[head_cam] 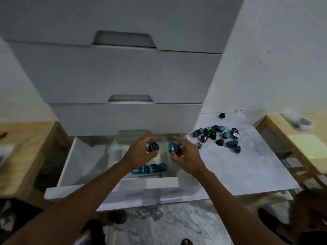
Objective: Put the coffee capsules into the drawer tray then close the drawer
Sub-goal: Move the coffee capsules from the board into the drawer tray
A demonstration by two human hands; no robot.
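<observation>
The bottom drawer (79,189) of a white cabinet stands pulled open, with a clear tray (113,156) inside it. Several blue coffee capsules (152,168) lie in a row at the tray's near end. My left hand (139,152) hovers over the tray and grips one blue capsule (153,146). My right hand (185,156) is beside it over the tray's right part, pinching another blue capsule (173,147). A loose heap of dark blue capsules (216,137) lies on the white sheet to the right of the drawer.
Two shut drawers (115,75) rise above the open one. The white sheet (247,167) covers the floor on the right, with one stray capsule (222,115) near the wall. Wooden furniture stands at the left (23,149) and right (299,142). A dark object (118,216) lies on the marble floor.
</observation>
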